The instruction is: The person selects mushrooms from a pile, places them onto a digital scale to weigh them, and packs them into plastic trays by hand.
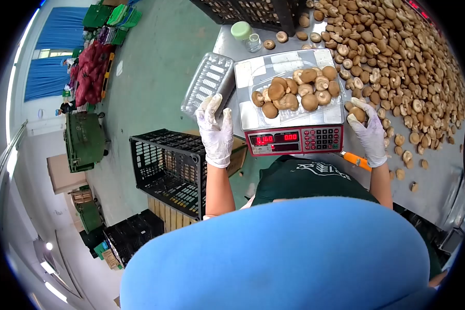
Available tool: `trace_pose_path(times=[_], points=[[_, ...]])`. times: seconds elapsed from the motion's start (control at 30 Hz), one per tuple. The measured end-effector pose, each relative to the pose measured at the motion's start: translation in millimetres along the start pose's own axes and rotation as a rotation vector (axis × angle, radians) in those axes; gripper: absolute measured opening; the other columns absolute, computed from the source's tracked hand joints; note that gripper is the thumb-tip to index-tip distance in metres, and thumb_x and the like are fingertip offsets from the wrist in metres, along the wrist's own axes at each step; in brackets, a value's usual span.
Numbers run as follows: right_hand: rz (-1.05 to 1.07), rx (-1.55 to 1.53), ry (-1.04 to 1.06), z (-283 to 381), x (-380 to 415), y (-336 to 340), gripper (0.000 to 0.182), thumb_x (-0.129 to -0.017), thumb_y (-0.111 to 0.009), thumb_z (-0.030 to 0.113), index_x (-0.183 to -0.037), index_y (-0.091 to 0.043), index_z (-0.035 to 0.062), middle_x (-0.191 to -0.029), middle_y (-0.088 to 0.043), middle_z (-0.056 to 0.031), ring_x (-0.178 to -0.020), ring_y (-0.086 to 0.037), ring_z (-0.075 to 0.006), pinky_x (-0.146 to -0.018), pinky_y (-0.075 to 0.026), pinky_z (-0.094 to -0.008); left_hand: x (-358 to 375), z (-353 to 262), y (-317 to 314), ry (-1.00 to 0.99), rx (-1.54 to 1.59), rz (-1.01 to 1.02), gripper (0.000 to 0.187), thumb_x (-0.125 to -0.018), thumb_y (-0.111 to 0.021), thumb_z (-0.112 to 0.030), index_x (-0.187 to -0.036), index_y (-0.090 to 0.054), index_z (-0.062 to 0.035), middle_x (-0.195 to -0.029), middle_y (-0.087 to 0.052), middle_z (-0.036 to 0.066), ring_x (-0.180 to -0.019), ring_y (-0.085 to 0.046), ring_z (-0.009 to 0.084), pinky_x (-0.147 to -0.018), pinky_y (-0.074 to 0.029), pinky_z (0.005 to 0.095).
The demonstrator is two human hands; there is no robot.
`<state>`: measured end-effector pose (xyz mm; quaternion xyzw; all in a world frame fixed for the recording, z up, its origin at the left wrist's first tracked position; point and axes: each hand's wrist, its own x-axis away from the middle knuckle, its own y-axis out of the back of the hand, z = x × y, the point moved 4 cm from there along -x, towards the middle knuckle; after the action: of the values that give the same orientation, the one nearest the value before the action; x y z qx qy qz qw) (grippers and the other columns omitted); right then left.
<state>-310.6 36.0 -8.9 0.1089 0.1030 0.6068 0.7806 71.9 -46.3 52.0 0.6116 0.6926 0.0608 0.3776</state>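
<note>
The thing in hand is a single mushroom [357,114], a little right of the centre of the frame, beside the right edge of the scale [294,140]. The right hand [369,134], in a thin whitish glove, pinches this mushroom between thumb and fingers. The left hand [216,135], also gloved, has its fingers bent and the thumb apart from them, with nothing pinched. Its fingertips are at the lower end of the clear empty trays [207,82], left of the centre; if they touch the plastic, I cannot tell

The mushroom should be light and somewhat soft, I think, with a cap which can bruise or tear at the edge. The better hold is around the two sides of the cap, with a gentle and even pressure; the stem looks like a poor place, because it may break. The glove can make the smooth brown cap a bit slippery

The other mushrooms [276,90] lie in a clear tray [294,114] on the scale, in the upper middle of the frame, some with the cap up and some with the pale underside up. This tray seems thin and easy to bend, so it is safer to take it by two opposite rims, level, or the round caps could roll. The empty trays must be very light, and their rim is the natural place for the fingers
</note>
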Motion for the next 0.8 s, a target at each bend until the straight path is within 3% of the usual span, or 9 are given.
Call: trace_pose_path(times=[0.1,0.17,0.3,0.37,0.47,0.57,0.63,0.73,0.8], points=[[0.060,-0.011,-0.029,32.7,-3.6,-17.1,0.047,-0.089,-0.073,0.010,-0.132,-0.057,0.0020,-0.127,-0.062,-0.0108,-0.118,-0.057,-0.0182,-0.104,-0.044,-0.0312,5.2,3.6,-1.6,-0.019,-0.089,0.039,0.041,-0.087,-0.067,0.000,-0.127,-0.061,-0.0044,-0.127,-0.053,0.014,-0.120,-0.052,0.0295,-0.105,-0.042,0.0383],[0.050,-0.071,0.112,44.3,-9.2,-35.9,0.052,-0.086,-0.077,0.014,-0.133,-0.059,0.0058,-0.127,-0.063,-0.0106,-0.119,-0.058,-0.0217,-0.104,-0.044,-0.0320,6.0,3.9,-4.3,-0.023,-0.088,0.054,0.040,-0.087,-0.068,-0.002,-0.127,-0.061,-0.0040,-0.128,-0.053,0.014,-0.121,-0.052,0.0300,-0.105,-0.042,0.0392],[-0.035,0.499,0.594,78.3,-28.8,-65.5,0.052,-0.084,-0.078,0.024,-0.132,-0.062,0.0133,-0.125,-0.067,-0.0082,-0.122,-0.058,-0.0250,-0.107,-0.042,-0.0387,4.9,10.9,-12.6,0.012,-0.015,0.055,0.041,-0.086,-0.069,-0.002,-0.127,-0.062,-0.0037,-0.129,-0.053,0.015,-0.123,-0.051,0.0302,-0.105,-0.041,0.0399],[-0.009,0.712,0.662,70.6,-40.9,-90.9,0.054,-0.088,-0.066,0.040,-0.136,-0.058,0.0156,-0.141,-0.055,-0.0051,-0.135,-0.044,-0.0240,-0.117,-0.024,-0.0431,2.4,9.2,-16.4,-0.023,-0.041,0.086,0.041,-0.086,-0.069,-0.001,-0.127,-0.062,-0.0036,-0.130,-0.052,0.016,-0.123,-0.051,0.0303,-0.105,-0.041,0.0396],[0.053,0.815,0.574,61.2,-49.2,-103.5,0.056,-0.087,-0.065,0.031,-0.140,-0.054,0.0149,-0.152,-0.042,-0.0059,-0.140,-0.037,-0.0274,-0.117,-0.025,-0.0448,-0.6,0.1,-20.5,-0.055,-0.015,0.096,0.042,-0.086,-0.069,-0.001,-0.127,-0.062,-0.0054,-0.131,-0.052,0.016,-0.123,-0.051,0.0310,-0.105,-0.042,0.0395],[0.040,0.633,0.524,73.8,-44.8,-89.8,0.064,-0.080,-0.072,0.033,-0.140,-0.055,0.0158,-0.149,-0.046,-0.0101,-0.137,-0.042,-0.0313,-0.114,-0.033,-0.0468,-1.4,-8.1,-20.6,-0.085,-0.050,0.126,0.043,-0.087,-0.069,-0.001,-0.129,-0.061,-0.0067,-0.130,-0.052,0.016,-0.123,-0.051,0.0311,-0.106,-0.041,0.0394],[-0.100,0.607,0.517,66.4,-40.7,-69.7,0.065,-0.079,-0.075,0.034,-0.139,-0.056,0.0177,-0.147,-0.048,-0.0122,-0.134,-0.046,-0.0316,-0.112,-0.037,-0.0441,-1.7,-6.6,-20.7,-0.097,-0.133,0.139,0.042,-0.087,-0.068,-0.001,-0.129,-0.061,-0.0061,-0.130,-0.052,0.016,-0.123,-0.052,0.0310,-0.105,-0.042,0.0395],[-0.263,0.540,0.304,57.3,-25.8,-16.7,0.049,-0.085,-0.072,0.018,-0.132,-0.061,0.0106,-0.138,-0.057,-0.0160,-0.127,-0.054,-0.0328,-0.108,-0.043,-0.0391,-0.5,3.5,-24.5,-0.058,-0.050,0.117,0.041,-0.087,-0.069,-0.001,-0.128,-0.062,-0.0053,-0.129,-0.053,0.016,-0.122,-0.052,0.0314,-0.104,-0.043,0.0398],[-0.408,0.530,0.218,-11.8,-22.0,18.4,0.042,-0.087,-0.071,0.020,-0.127,-0.065,0.0065,-0.135,-0.059,-0.0212,-0.127,-0.054,-0.0337,-0.110,-0.040,-0.0395,-1.3,5.5,-23.4,-0.053,-0.064,0.116,0.041,-0.087,-0.069,-0.002,-0.127,-0.062,-0.0051,-0.129,-0.053,0.016,-0.123,-0.052,0.0312,-0.105,-0.043,0.0393]])
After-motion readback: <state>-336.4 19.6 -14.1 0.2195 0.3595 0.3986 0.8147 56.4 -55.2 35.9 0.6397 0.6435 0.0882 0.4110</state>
